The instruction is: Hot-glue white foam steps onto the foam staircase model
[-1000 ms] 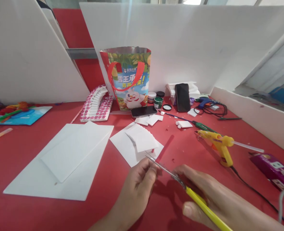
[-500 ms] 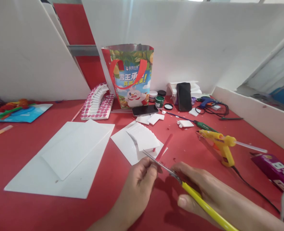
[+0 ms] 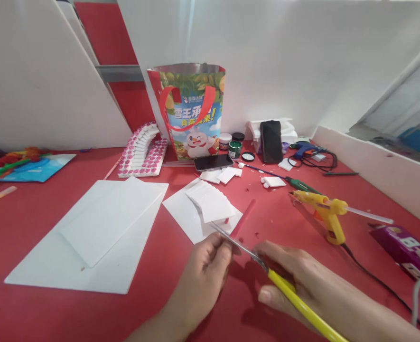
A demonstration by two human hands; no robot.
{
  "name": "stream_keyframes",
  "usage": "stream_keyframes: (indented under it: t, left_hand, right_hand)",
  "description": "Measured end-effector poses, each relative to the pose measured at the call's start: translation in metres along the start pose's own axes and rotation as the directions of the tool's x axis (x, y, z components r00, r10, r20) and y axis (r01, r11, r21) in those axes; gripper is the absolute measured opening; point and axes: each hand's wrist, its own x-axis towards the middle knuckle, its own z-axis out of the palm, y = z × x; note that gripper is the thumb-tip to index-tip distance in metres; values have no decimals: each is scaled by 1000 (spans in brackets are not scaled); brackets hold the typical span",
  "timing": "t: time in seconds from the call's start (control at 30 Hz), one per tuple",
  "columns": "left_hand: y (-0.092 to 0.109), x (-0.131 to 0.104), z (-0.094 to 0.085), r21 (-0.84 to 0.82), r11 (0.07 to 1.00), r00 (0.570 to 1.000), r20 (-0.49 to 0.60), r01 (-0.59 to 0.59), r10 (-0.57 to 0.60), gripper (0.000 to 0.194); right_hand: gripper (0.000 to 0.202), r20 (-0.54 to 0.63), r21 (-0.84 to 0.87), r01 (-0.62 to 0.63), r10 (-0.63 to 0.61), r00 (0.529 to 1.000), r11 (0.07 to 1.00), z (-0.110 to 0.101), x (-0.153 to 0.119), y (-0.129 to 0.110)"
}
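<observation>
Between the thumb and fingers of my left hand point(image 3: 210, 270) is a thin red stick point(image 3: 243, 219), pointing up and to the right. My right hand point(image 3: 298, 280) holds a metal-tipped tool with yellow handles point(image 3: 295, 299). The tool's metal blades point(image 3: 243, 248) cross the stick right at my left fingertips; whether they touch it I cannot tell. Just beyond my hands, a small stack of stepped white pieces point(image 3: 211, 202) rests on a white square board point(image 3: 184, 218), with a short red post beneath its near edge.
White sheets point(image 3: 99, 228) lie at the left. A yellow glue gun point(image 3: 325, 209) and a purple pack point(image 3: 405, 249) are at the right. Behind stand a colourful bag point(image 3: 195, 114), paint jars point(image 3: 235, 149), a phone point(image 3: 271, 141) and a pink-dotted white model point(image 3: 142, 152).
The view has shifted very slightly. My right thumb has moved a little to the left; both hands otherwise keep their hold on the stick and the tool.
</observation>
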Motion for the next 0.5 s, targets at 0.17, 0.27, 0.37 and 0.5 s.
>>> stream_keyframes:
  t: [0.17,0.27,0.37,0.5]
  left_hand:
    - [-1,0,10,-125,992,997,74,34,-25,35]
    - [0,4,16,-99,991,989,123,92,-80,36]
    - [3,12,23,-13,989,977,157,146,-142,40]
    - [13,27,37,43,974,966,126,222,-226,36]
  right_hand:
    - [42,-20,116,-88,91,996,989,3,-10,6]
    - [45,51,190,-174,167,985,966,2,-17,14]
    - [50,61,251,-210,201,978,945,-1,-21,25]
    - [52,33,254,-219,218,975,942,-12,-19,38]
